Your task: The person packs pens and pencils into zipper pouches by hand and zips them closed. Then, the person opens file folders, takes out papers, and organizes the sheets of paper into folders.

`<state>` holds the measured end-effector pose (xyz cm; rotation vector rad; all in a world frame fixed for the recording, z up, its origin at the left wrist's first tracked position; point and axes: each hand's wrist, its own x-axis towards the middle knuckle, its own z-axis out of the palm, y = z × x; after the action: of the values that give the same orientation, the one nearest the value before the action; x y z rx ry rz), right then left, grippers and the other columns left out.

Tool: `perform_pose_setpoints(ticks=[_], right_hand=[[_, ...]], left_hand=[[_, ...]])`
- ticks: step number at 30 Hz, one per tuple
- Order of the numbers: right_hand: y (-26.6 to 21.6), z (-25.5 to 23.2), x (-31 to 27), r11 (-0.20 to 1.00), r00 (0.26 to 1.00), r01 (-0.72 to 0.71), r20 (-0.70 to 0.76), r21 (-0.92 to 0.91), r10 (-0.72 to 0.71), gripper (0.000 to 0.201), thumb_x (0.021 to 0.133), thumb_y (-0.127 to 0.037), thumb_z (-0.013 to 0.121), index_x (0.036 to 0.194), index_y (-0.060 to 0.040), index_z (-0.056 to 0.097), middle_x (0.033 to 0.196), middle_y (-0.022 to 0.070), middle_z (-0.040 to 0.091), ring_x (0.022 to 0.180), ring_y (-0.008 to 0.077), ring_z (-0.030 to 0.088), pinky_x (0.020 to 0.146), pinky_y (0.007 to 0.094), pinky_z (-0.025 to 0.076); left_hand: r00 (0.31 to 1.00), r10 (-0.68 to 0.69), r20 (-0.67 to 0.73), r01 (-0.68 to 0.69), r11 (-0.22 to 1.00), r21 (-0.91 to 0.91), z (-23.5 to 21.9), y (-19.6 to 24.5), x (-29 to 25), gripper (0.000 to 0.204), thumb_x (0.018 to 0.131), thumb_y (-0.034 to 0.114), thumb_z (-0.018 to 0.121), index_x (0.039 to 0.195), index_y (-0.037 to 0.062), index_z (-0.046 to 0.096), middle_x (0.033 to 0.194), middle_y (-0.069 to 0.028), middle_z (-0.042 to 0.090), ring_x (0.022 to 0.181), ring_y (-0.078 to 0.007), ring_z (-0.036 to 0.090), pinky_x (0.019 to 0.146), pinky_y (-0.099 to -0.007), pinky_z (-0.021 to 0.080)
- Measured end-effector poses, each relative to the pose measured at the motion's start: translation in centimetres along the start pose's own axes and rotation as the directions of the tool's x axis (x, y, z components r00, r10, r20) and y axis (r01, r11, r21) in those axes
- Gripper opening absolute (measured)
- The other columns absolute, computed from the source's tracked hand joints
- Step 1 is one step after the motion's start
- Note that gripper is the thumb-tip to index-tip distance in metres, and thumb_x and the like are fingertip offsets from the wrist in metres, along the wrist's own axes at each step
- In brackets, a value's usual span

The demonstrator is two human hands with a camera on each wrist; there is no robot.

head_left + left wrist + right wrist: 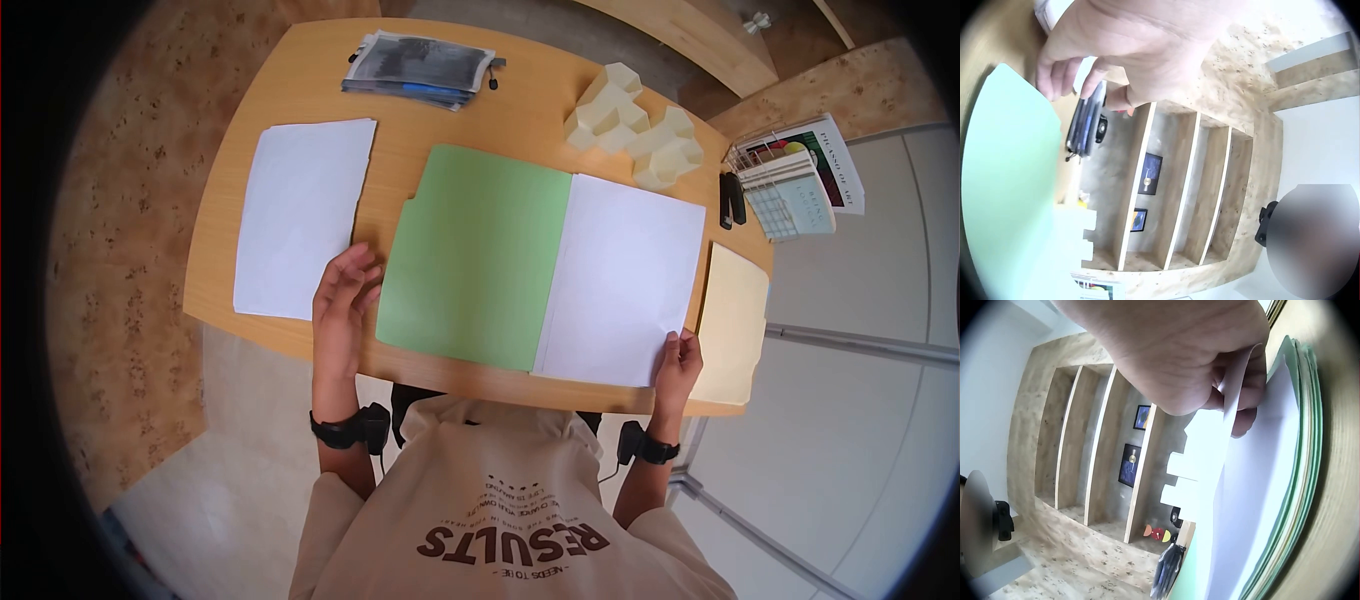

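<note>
An opened green folder point(478, 260) lies on the desk, with white paper point(625, 285) on its right half. At the paper's lower right corner, the right hand point(680, 368) pinches a sheet; the right wrist view shows the sheet point(1230, 425) lifted at its edge between thumb and fingers of that hand point(1210, 362). Beneath it are stacked green folder edges point(1310, 425). Beside the folder's left edge, the left hand point(345, 300) holds nothing, fingers slightly bent, between the folder and a white paper stack point(300, 215). In the left wrist view that hand point(1129, 50) is above the desk by the green cover point(1013, 181).
Mesh pouches point(420, 68) lie at the back left, cream hexagonal holders point(635, 125) at the back right. A black stapler point(732, 200) stands near a wire rack point(765, 190) with books. A cream folder point(733, 325) lies at the desk's right edge.
</note>
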<state>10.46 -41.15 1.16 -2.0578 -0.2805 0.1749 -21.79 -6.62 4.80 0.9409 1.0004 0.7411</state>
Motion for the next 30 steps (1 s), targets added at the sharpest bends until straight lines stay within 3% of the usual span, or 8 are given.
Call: perform_pose_setpoints(ticks=[1,11,30], right_hand=[[0.0,0.0,0.0,1.000,1.000,-0.007,0.010,0.009,0.006,0.014,0.105,-0.012,0.059,0.107,0.0013,0.064,0.078,-0.0044,0.058,0.069,0.0034,0.046,0.063,0.0222,0.039],[0.7,1.0,-0.6,1.000,1.000,0.005,0.002,0.010,-0.005,0.013,0.105,-0.012,0.059,0.107,-0.0002,0.063,0.074,-0.0074,0.051,0.067,0.0026,0.041,0.060,0.0217,0.035],[1.8,1.0,-0.9,0.998,1.000,0.021,0.021,0.062,-0.023,0.014,0.106,-0.012,0.057,0.109,0.0000,0.063,0.077,-0.0072,0.050,0.069,0.0031,0.040,0.062,0.0214,0.035]], left_hand=[[1.000,-0.005,0.017,0.005,1.000,-0.021,0.0,0.2,0.0,0.041,0.104,0.023,0.059,0.140,0.0039,0.058,0.133,-0.0083,0.061,0.118,-0.0175,0.060,0.103,-0.0333,0.048],[0.994,0.006,0.106,0.005,0.994,-0.105,0.4,1.3,-0.6,0.042,0.101,0.016,0.056,0.141,0.0012,0.057,0.131,-0.0116,0.063,0.114,-0.0184,0.063,0.102,-0.0326,0.050],[0.946,0.172,0.274,-0.087,0.952,-0.295,1.7,2.0,-1.2,0.052,0.100,0.014,0.053,0.147,-0.0074,0.046,0.135,-0.0222,0.062,0.112,-0.0242,0.066,0.099,-0.0340,0.053]])
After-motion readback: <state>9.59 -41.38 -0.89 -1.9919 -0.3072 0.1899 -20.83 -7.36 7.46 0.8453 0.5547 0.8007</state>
